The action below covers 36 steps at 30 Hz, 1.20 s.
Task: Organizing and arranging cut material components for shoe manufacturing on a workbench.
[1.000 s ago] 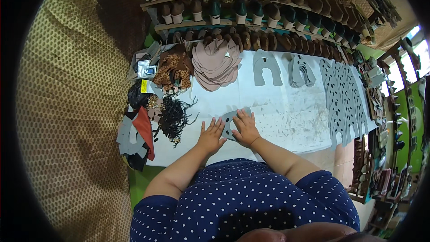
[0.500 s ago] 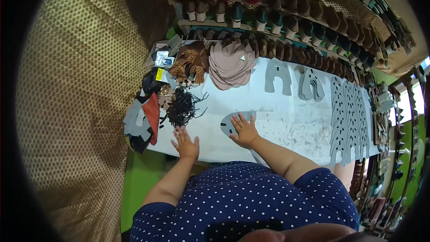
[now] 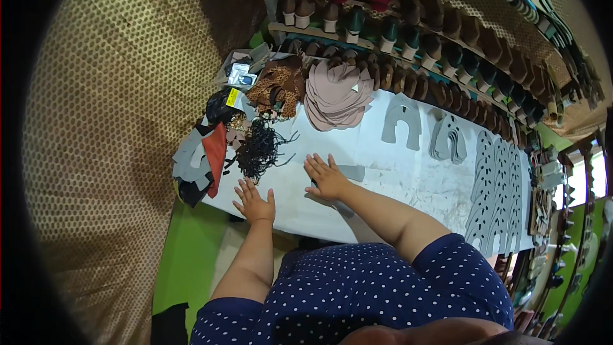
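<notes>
My right hand [image 3: 327, 179] lies palm down, fingers spread, at the left end of a grey flat cut piece [image 3: 353, 172]. Only a strip of that piece shows to the right of the fingers; how much lies under the hand is hidden. A small dark spot shows beside the thumb. My left hand [image 3: 255, 203] is open with fingers spread, at the table's near edge, holding nothing. Just beyond its fingertips sits a tangled heap of thin black strips [image 3: 258, 151]. Both hands are over the white-covered table [image 3: 290, 201].
Stacked pink cut pieces [image 3: 337, 99] and leopard-print scraps [image 3: 278, 86] lie at the back. Grey U-shaped pieces [image 3: 402, 121] and overlapping slotted rows [image 3: 491, 191] lie to the right. Red and grey scraps [image 3: 216, 156] hang at the left corner. Shoe shelves [image 3: 370, 41] stand behind.
My right hand has slid left across the grey piece, and less of the piece shows now. My left hand stays open near the black strips. The whole view has shifted slightly.
</notes>
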Each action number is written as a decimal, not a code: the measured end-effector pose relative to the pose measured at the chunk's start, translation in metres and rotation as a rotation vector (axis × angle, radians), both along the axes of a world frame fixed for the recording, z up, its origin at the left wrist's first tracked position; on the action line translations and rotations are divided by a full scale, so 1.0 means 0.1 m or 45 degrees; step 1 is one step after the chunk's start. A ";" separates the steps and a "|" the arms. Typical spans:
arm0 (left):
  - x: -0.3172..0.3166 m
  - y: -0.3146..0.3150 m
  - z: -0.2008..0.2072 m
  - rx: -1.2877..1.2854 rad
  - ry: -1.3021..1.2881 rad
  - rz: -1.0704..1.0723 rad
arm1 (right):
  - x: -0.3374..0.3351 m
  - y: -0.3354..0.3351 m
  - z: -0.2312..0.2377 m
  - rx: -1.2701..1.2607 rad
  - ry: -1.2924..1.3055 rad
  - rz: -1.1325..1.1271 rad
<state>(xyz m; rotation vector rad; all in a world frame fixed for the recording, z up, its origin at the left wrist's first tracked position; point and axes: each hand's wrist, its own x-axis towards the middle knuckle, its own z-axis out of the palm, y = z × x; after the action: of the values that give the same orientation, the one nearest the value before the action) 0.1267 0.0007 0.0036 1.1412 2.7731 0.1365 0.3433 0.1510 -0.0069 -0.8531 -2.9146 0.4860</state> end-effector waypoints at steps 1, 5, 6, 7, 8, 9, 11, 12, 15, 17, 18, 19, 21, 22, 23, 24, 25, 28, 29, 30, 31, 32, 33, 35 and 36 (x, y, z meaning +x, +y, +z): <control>0.01 0.02 0.00 -0.001 -0.020 -0.008 | -0.06 0.02 -0.02 0.035 0.007 0.028; -0.03 -0.03 -0.01 -0.015 -0.045 0.019 | -0.20 -0.02 0.08 -0.009 -0.079 0.072; -0.02 -0.01 -0.01 -0.015 -0.045 0.009 | -0.19 -0.01 0.10 -0.012 -0.081 0.084; -0.02 0.00 0.00 -0.014 -0.045 -0.001 | -0.19 0.00 0.11 -0.007 -0.082 0.070; -0.02 0.02 0.01 -0.016 -0.046 0.009 | -0.20 0.01 0.12 0.000 -0.083 0.055; -0.02 0.02 0.02 -0.014 -0.043 0.003 | -0.20 0.01 0.13 -0.005 -0.086 0.063; -0.01 0.01 0.02 -0.011 -0.041 0.005 | -0.21 0.02 0.16 -0.004 -0.074 0.063; -0.02 0.01 0.02 -0.002 -0.039 0.003 | -0.23 0.03 0.17 -0.001 -0.073 0.072; -0.04 0.00 -0.02 0.003 -0.026 0.003 | -0.25 0.02 0.19 0.020 -0.122 0.082; -0.04 0.00 -0.03 0.001 -0.016 0.003 | -0.26 0.02 0.18 -0.055 -0.156 0.070; -0.03 0.00 -0.03 -0.004 -0.033 0.003 | -0.28 0.03 0.20 -0.048 -0.157 0.075; -0.03 0.00 -0.02 -0.010 -0.051 0.003 | -0.32 0.03 0.21 -0.066 -0.193 0.065; -0.04 0.01 0.01 -0.009 -0.065 0.003 | -0.42 0.02 0.18 -0.082 -0.234 0.061; -0.03 0.02 0.03 -0.014 -0.076 -0.003 | -0.49 0.00 0.14 -0.073 -0.186 0.027; -0.02 0.04 0.04 -0.013 -0.080 0.001 | -0.52 0.00 0.11 -0.065 -0.139 -0.009; -0.03 0.01 0.05 -0.019 -0.088 0.003 | -0.55 -0.02 0.13 -0.069 -0.140 0.008; -0.04 0.00 0.05 -0.026 -0.095 0.003 | -0.56 -0.05 0.15 -0.049 -0.127 0.007; -0.03 0.02 0.02 -0.035 -0.108 0.007 | -0.57 -0.03 0.16 -0.041 -0.116 0.009; -0.06 0.01 0.03 -0.038 -0.108 0.012 | -0.58 -0.02 0.16 -0.048 -0.119 0.004; -0.04 0.02 0.06 -0.037 -0.115 0.008 | -0.58 -0.02 0.16 -0.049 -0.123 0.008; -0.03 0.03 0.07 -0.034 -0.120 0.003 | -0.59 -0.01 0.16 -0.044 -0.125 0.002; -0.03 0.04 0.07 -0.033 -0.124 0.005 | -0.59 -0.01 0.17 -0.037 -0.126 -0.005; -0.04 0.04 0.08 -0.035 -0.121 0.007 | -0.60 -0.01 0.17 -0.036 -0.127 -0.002; -0.05 0.02 0.08 -0.035 -0.116 0.010 | -0.61 -0.02 0.17 -0.039 -0.127 -0.005; -0.05 0.01 0.06 -0.034 -0.110 0.011 | -0.60 -0.02 0.17 -0.035 -0.125 -0.005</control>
<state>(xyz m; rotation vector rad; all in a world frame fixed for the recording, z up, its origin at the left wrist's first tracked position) 0.1216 0.0021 0.0096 1.0903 2.6968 0.1461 0.2831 0.1486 0.0099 -0.9114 -3.0005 0.4987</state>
